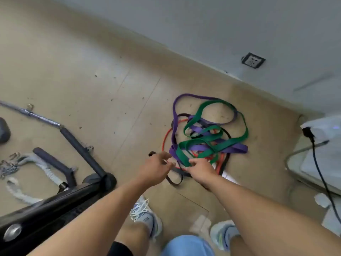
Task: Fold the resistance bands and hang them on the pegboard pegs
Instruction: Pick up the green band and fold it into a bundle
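Observation:
A tangled heap of resistance bands lies on the tan floor by the wall: a green band (206,139), a purple band (174,115), a red band (164,138) and a black band (174,181). My left hand (156,168) reaches over the heap's near left edge with fingers apart, touching nothing I can make out. My right hand (202,169) is at the near edge, its fingers closing on the lowest loop of the green band. No pegboard is in view.
A black machine frame (55,198) and a metal bar (33,114) with grey rope handles (48,169) lie to the left. A white appliance (321,157) with a black cable (321,174) stands at right. My shoes (145,217) are below. A wall socket (253,60) sits on the wall.

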Motion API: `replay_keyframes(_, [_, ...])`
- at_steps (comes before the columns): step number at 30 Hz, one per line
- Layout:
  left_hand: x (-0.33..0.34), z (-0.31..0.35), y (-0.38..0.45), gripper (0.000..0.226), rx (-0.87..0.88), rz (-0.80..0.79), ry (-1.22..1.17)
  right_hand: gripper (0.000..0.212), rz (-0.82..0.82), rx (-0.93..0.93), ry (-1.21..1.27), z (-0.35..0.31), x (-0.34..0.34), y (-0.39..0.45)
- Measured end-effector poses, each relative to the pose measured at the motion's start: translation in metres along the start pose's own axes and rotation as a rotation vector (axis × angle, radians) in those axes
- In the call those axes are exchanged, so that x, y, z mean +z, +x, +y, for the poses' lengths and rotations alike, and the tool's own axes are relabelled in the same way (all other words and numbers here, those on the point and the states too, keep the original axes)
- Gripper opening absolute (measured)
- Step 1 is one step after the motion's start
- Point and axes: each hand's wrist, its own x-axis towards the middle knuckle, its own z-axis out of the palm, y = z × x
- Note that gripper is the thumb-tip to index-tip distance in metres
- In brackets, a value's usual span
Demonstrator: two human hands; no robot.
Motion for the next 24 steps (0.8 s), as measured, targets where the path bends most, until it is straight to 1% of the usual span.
replay_keyframes(2, [0.013, -0.011, 0.025, 0.036, 0.018, 0.008, -0.002, 0.049, 0.048, -0.017, -0.053, 0.006, 0.018, 0.039])
replay_keyframes(3, [0.016, -0.014, 0.038, 0.036, 0.032, 0.029, -0.005, 0.052, 0.065, -0.03, -0.087, 0.009, 0.026, 0.061])
replay_keyframes(5, [0.015, -0.018, 0.06, 0.037, 0.1, 0.057, 0.049, 0.067, 0.107, -0.06, -0.136, 0.013, 0.04, 0.104])
replay_keyframes(6, [0.011, -0.018, 0.066, 0.04, 0.129, 0.041, 0.102, 0.075, 0.137, -0.073, -0.151, 0.016, 0.049, 0.123])
replay_keyframes(8, [0.002, -0.014, 0.079, 0.048, 0.169, -0.002, 0.277, 0.089, 0.2, -0.09, -0.18, 0.027, 0.068, 0.159])
replay_keyframes(10, [-0.007, -0.005, 0.084, 0.052, 0.23, 0.083, 0.383, 0.1, 0.251, -0.067, -0.186, 0.038, 0.089, 0.188])
replay_keyframes(12, [-0.005, 0.002, 0.086, 0.054, 0.326, 0.153, 0.441, 0.106, 0.298, -0.027, -0.118, 0.047, 0.109, 0.211])
replay_keyframes(14, [0.005, 0.005, 0.085, 0.054, 0.392, 0.115, 0.545, 0.096, 0.345, -0.007, -0.07, 0.052, 0.123, 0.228])
replay_keyframes(16, [0.013, 0.003, 0.085, 0.051, 0.415, 0.079, 0.596, 0.083, 0.388, -0.008, -0.05, 0.055, 0.129, 0.237])
replay_keyframes(17, [0.015, 0.002, 0.082, 0.051, 0.423, 0.072, 0.608, 0.079, 0.403, -0.018, -0.042, 0.056, 0.128, 0.237])
replay_keyframes(20, [0.017, 0.0, 0.068, 0.055, 0.431, 0.063, 0.633, 0.075, 0.406, -0.071, -0.052, 0.057, 0.122, 0.233])
replay_keyframes(24, [0.012, -0.008, 0.04, 0.056, 0.448, 0.1, 0.611, 0.073, 0.462, -0.188, -0.065, 0.054, 0.114, 0.201])
